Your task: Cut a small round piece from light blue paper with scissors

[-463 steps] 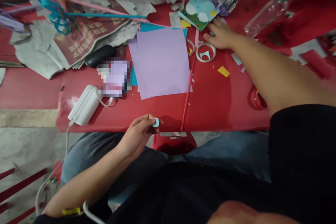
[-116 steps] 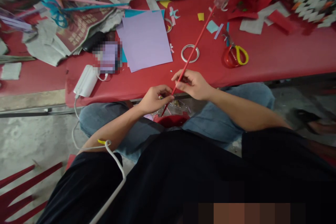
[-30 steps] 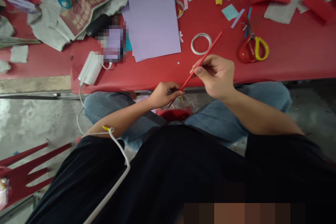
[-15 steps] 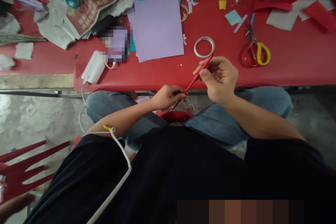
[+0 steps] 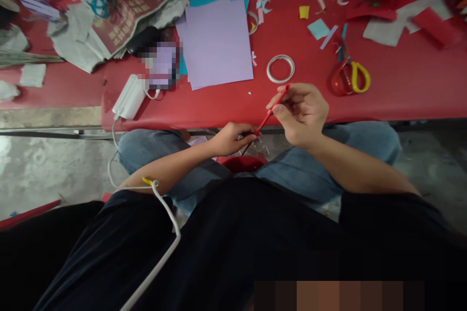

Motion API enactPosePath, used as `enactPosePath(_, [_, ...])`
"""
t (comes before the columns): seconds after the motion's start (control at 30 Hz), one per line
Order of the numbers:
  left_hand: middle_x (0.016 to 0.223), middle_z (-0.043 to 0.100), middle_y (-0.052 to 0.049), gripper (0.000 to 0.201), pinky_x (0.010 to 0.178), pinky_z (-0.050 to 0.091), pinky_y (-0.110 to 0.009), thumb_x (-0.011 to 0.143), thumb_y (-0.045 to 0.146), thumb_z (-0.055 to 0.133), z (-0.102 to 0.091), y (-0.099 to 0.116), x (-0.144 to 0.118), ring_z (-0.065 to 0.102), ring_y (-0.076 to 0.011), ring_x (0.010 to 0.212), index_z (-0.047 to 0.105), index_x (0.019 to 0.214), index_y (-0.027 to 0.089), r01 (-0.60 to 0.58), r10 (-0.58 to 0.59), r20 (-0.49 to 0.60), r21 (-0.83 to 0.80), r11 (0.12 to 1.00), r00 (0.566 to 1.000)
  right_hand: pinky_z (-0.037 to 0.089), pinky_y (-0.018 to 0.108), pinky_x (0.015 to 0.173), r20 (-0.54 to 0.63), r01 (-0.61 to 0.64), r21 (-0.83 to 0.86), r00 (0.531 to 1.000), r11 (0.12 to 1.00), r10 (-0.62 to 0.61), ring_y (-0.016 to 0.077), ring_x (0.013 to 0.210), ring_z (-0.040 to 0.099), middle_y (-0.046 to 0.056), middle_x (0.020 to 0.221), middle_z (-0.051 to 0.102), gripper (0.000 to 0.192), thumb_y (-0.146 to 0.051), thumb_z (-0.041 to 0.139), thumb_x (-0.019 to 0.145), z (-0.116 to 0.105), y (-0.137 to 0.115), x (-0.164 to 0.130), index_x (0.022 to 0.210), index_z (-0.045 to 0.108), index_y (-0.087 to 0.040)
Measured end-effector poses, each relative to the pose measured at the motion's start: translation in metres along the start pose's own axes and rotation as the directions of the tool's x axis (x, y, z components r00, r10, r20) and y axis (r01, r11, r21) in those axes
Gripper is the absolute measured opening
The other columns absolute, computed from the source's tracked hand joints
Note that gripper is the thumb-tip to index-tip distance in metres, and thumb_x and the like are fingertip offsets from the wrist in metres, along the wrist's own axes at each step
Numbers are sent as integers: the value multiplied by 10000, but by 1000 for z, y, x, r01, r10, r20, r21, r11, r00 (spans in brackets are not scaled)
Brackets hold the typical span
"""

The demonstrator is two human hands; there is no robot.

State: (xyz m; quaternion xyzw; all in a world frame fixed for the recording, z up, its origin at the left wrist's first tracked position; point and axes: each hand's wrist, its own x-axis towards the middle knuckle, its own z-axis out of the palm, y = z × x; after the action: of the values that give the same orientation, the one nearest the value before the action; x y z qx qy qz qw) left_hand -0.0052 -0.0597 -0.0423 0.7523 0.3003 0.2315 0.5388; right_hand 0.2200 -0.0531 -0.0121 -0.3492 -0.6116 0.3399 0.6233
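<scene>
A thin red rod, seemingly a rolled paper stick (image 5: 265, 121), slants between my two hands just in front of the table's near edge. My left hand (image 5: 233, 139) pinches its lower part between thumb and fingers. Higher up, the fingers and thumb of my right hand (image 5: 304, 112) are closed on it near the top end. Beyond my right hand a roll of tape (image 5: 280, 68) lies flat on the table. Stacked lilac paper sheets (image 5: 220, 43) lie to the left of the tape, with blue paper beneath.
Scissors (image 5: 350, 77) with red and yellow handles lie at the right. A white power bank (image 5: 128, 97) with a cable sits near the table's left front edge. Crumpled newspaper (image 5: 78, 34) and paper scraps (image 5: 318, 29) spread over the red table (image 5: 408, 92).
Both hands still hold the red stick, and its upper end has shifted slightly down and left. At lower left, a dark shape now covers most of the red chair.
</scene>
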Motion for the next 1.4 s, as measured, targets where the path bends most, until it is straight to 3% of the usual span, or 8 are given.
enactPosePath(0.2, [1092,839,-110,293,863,604,-303,1093,383,626,-5,3,1,802,-195,953,782,1183,151,-23,23,8,85,996,1000,672,335,754,6,-1,5,1000,1000,1,172,826,780,9,978,766,302,-420,816,1015,-2,-3,3,1274,701,-315])
enactPosePath(0.3, [1106,840,-95,354,873,595,-323,1070,395,626,-35,10,-4,801,-206,939,757,1320,182,-25,49,-61,354,935,997,648,341,706,-55,-11,-30,998,1000,9,180,803,765,19,964,764,307,-462,813,1016,-6,-6,7,1270,702,-331])
enactPosePath(0.37, [965,826,-75,406,869,568,-374,1042,429,643,-70,15,-13,776,-243,892,759,1361,206,99,66,-232,632,769,970,625,336,672,-71,-23,-39,997,999,20,180,785,756,22,941,766,286,-457,816,1016,-10,-8,11,1246,716,-320])
enactPosePath(0.5, [965,803,-78,511,862,536,-406,1016,492,684,-147,20,-49,750,-279,904,684,1460,239,631,-64,-702,591,503,709,598,326,644,-72,-48,-51,996,998,45,172,761,744,26,924,771,229,-436,831,1009,-16,-12,15,1155,747,-281])
enactPosePath(0.6, [1038,797,-100,679,907,538,-442,962,585,747,-182,16,-79,739,-340,1046,609,1522,227,810,-217,-802,468,353,557,610,330,656,-66,-68,-51,996,996,65,176,771,751,29,925,777,224,-421,840,1004,-15,-13,13,1152,757,-275])
enactPosePath(0.67, [1124,796,-125,757,942,539,-477,957,618,739,-190,13,-93,730,-375,1129,560,1574,218,845,-295,-801,435,310,521,619,333,666,-66,-78,-45,995,996,75,180,776,757,32,923,784,222,-406,849,997,-13,-14,12,1155,765,-273])
enactPosePath(1.0, [1623,606,-195,1042,1104,521,-550,956,720,710,-187,0,-89,636,-456,1386,295,1785,245,808,-502,-644,539,237,577,622,337,653,-64,-107,-20,992,994,105,184,762,759,42,907,798,217,-393,863,978,-8,-12,10,1138,782,-272])
enactPosePath(1.4, [943,809,-27,1012,778,495,-325,974,576,754,-121,10,-47,752,-253,861,236,1803,314,556,-459,-335,641,529,823,624,333,666,-29,-124,-37,992,992,123,178,763,757,33,917,794,239,-411,846,982,-6,-9,4,1152,748,-274])
